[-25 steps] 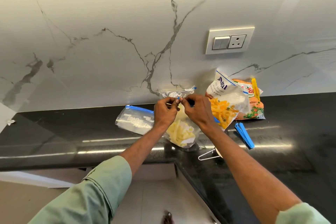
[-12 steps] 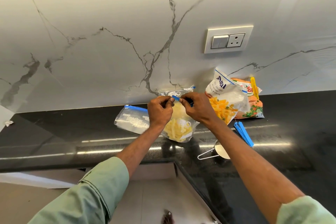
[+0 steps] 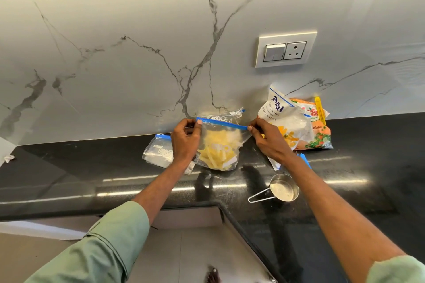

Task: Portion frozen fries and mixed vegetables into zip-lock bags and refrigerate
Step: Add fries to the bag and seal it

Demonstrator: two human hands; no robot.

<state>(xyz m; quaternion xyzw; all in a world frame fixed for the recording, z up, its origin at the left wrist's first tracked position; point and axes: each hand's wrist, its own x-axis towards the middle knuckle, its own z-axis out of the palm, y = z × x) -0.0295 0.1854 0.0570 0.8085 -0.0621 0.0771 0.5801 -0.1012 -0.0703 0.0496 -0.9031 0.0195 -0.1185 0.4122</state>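
Observation:
A clear zip-lock bag of fries [image 3: 218, 151] stands on the black counter [image 3: 92, 167] by the wall. Its blue zip strip runs straight between my hands. My left hand [image 3: 185, 142] pinches the strip's left end and my right hand [image 3: 268, 139] pinches its right end. Behind this bag stands another clear zip-lock bag [image 3: 220, 116]. A flat zip-lock bag [image 3: 158, 153] lies to the left, partly under my left wrist. The white fries packet [image 3: 287, 119] leans against the wall at the right, with the orange mixed vegetables packet [image 3: 318, 131] behind it.
A small steel measuring cup [image 3: 284, 189] with a wire handle sits near the counter's inner corner. A blue clip [image 3: 304, 161] lies beside my right forearm. A yellow clip [image 3: 319, 109] is on the vegetables packet. A wall socket [image 3: 285, 50] is above.
My hands were together at the middle of the bag's top; they have slid apart to its two ends, stretching the blue zip strip flat.

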